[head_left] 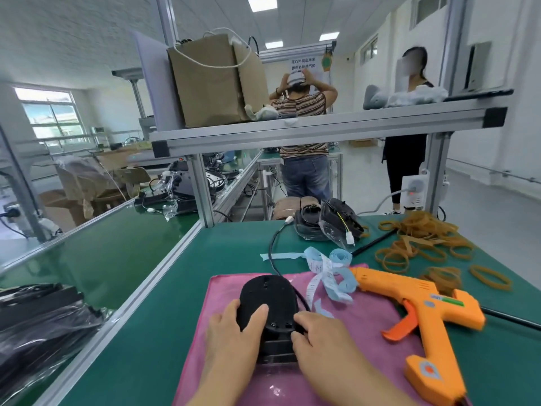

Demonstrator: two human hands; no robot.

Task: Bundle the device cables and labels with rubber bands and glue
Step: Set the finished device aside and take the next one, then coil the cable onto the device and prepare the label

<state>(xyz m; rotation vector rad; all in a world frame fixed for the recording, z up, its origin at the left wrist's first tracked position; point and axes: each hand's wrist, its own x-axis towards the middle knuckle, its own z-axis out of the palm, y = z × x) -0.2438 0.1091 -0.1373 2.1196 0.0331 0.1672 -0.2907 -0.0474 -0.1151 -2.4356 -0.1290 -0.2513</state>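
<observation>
- Device [268,306]: black matte plastic, oval and domed with a blocky stepped base. It lies on a pink cloth [366,332] at lower centre of the frame, and small screw holes show on its shell.
- Left hand [231,332]: its grip is closed on the device's left side, with the thumb lying across the top and the fingers curled round the edge.
- Right hand [319,335]: its grip is closed too, fingers curled against the device's right edge where the cable leaves it. Whether they also pinch the cable I cannot tell.
- Cable [272,247]: thin, black and round. It curves up the frame from the device to a small white plug.
- Labels [330,273]: a loose curled strip, pale blue backing with white tags, just right of the device — the print is too small to read.
- Glue gun [424,312]: glossy orange plastic with a darker orange trigger, lying on its side at lower right, partly on the cloth. It has a green and blue sticker that is illegible.
- Rubber bands [421,241]: tan loops scattered at right on the smooth green table [164,303].
- Sign [304,67]: white with Chinese characters, upper centre — too blurred to read.
- Bag [210,83]: creased brown paper with white cord handles, on the aluminium shelf [292,127] above.
</observation>
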